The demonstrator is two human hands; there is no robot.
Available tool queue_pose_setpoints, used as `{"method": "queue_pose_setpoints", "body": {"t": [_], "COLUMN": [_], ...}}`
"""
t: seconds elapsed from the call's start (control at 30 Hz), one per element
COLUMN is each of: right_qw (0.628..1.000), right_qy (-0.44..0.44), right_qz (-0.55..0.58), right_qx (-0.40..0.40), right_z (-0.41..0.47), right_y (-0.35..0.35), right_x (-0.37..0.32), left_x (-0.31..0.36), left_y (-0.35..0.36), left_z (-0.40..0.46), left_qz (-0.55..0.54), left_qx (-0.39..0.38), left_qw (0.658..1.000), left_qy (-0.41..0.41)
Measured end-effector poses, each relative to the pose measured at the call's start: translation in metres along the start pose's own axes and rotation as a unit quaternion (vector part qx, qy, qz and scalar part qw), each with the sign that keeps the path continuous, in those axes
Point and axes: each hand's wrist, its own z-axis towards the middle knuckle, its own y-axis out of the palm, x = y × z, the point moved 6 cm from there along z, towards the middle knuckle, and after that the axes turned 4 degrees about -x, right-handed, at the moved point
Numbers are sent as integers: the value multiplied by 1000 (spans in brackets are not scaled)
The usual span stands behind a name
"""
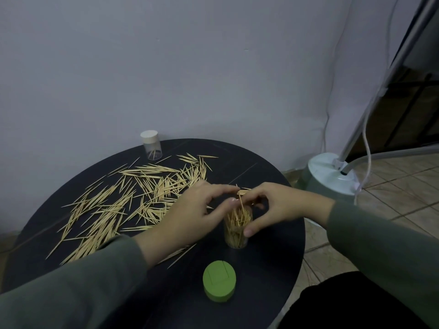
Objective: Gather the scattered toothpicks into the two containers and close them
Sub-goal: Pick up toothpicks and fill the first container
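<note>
In the head view, the left hand (190, 210) curls its fingers over the mouth of a clear round plastic jar (237, 230) packed with upright wooden toothpicks, fingertips touching one raised pick. The right hand (273, 207) holds the jar, thumb pressed on its side, fingers curled behind the rim. Loose toothpicks (133, 198) lie scattered at ten o'clock from the jar on the round black table (273, 269). A green round lid (219, 284) sits at six o'clock; a white-capped clear jar (151, 144) holding a few picks stands at eleven.

Open clear jar (237, 230) upright, nearly full of toothpicks, green lid (219, 283) nearby, loose toothpicks (123, 200) scattered
</note>
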Motion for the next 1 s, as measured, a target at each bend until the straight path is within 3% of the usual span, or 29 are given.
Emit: {"method": "queue_pose_setpoints", "body": {"t": [0.23, 0.43, 0.6, 0.8, 1.0], "right_qw": [1000, 1000, 1000, 1000, 1000], "right_qy": [-14, -11, -15, -9, -13], "right_qz": [6, 10, 1, 3, 25], "right_qx": [6, 1, -1, -1, -9], "right_z": [-1, -1, 1, 2, 1], "right_y": [-1, -1, -1, 0, 1], "right_x": [-4, -4, -2, 0, 1], "left_x": [9, 2, 9, 10, 20], "left_y": [6, 8, 6, 11, 12], "left_z": [-11, -5, 0, 5, -8], "left_qz": [28, -19, 20, 1, 180], "left_qx": [-11, 67, 86, 15, 15], "left_qw": [996, 997, 993, 1000, 958], "left_qy": [89, 38, 78, 21, 221]}}
